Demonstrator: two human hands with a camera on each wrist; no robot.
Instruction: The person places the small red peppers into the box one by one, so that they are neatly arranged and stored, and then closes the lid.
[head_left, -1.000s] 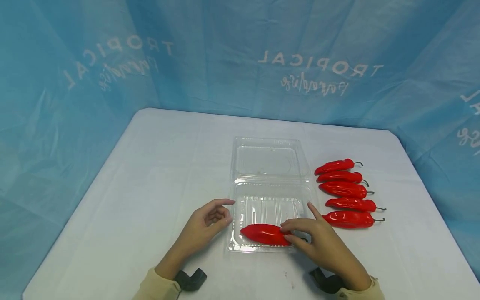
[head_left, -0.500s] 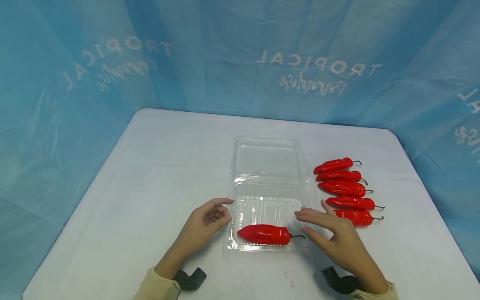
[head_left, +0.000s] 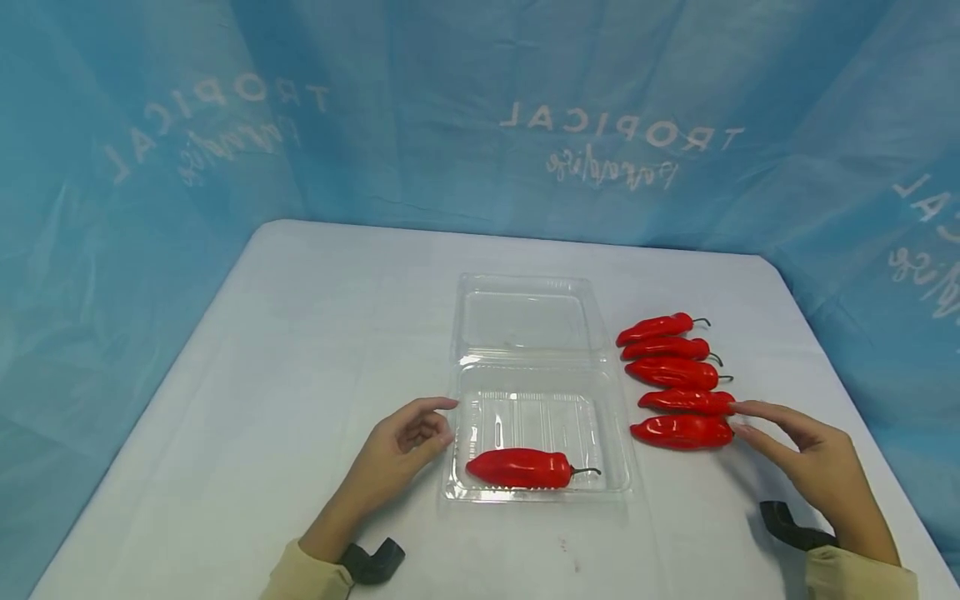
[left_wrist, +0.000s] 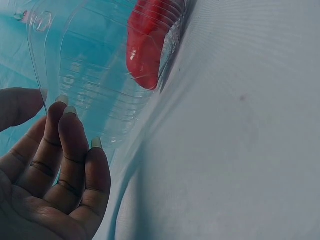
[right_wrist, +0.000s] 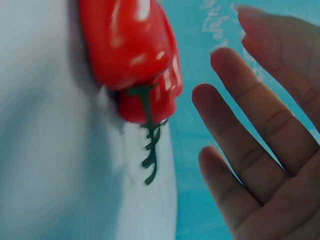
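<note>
My left hand rests beside the left rim of a clear hinged plastic container. Its fingers are loosely bent, the index tip close to the rim; contact is unclear. In the left wrist view the container's edge passes near my thumb. A red pepper with a dark green stem lies across the container's front part. To the right, my right hand is at the stem ends of the two nearest peppers of a column, including the front pepper. The right wrist view shows its fingers extended, apart from the red pepper.
Beyond the container's base lies its opened lid. More red peppers are stacked in a column to the right, stems pointing right. All rest on a white table backed by a blue printed curtain.
My right hand has let go of the pepper in the container and moved right to the column of peppers. My left hand has stayed by the rim. The whole view has shifted slightly.
</note>
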